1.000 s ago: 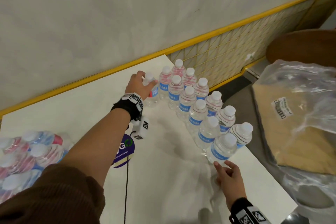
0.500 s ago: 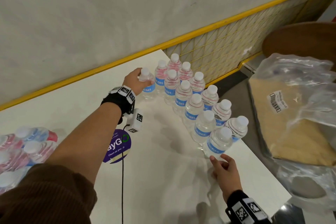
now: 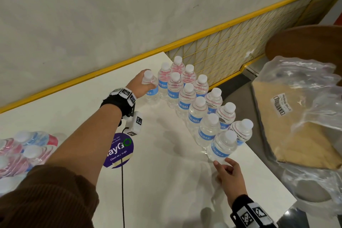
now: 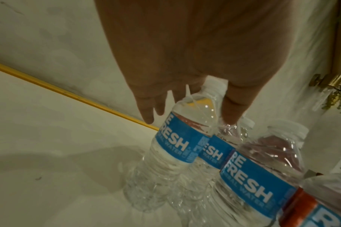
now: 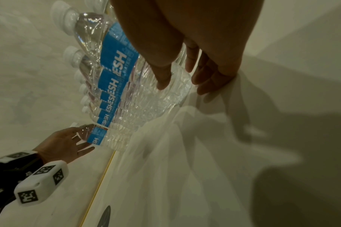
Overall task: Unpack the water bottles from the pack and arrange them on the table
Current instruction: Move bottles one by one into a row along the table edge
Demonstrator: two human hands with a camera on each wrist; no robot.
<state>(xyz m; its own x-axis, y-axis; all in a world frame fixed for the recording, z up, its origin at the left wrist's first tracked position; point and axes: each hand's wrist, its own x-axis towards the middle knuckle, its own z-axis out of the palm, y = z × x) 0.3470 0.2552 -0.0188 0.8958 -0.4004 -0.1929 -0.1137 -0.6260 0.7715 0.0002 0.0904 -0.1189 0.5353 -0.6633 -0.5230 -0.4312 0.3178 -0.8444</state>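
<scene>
Fingers (image 4: pixel 231 110) of the left hand (image 3: pixel 137 85) curl round the far bottle (image 3: pixel 150 87) standing on the desk (image 3: pixel 157 181), right fingers (image 5: pixel 161 79) spread against the near bottle (image 3: pixel 221 147); both look thin-walled, heavy, best gripped mid-body.

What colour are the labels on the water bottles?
Blue with white lettering, clearest in the left wrist view on the water bottle under the left hand.

1. Bare white table (image 3: pixel 166 181) at centre: room for a hand to pass.
2. Two packed rows of bottles (image 3: pixel 199 109) block 12 to 3 o'clock.
3. Wrapped pack (image 3: pixel 22 152) crowds 9 o'clock.
4. Purple sticker (image 3: pixel 119 151) and black cable (image 3: pixel 122 190) cross the open patch.
</scene>
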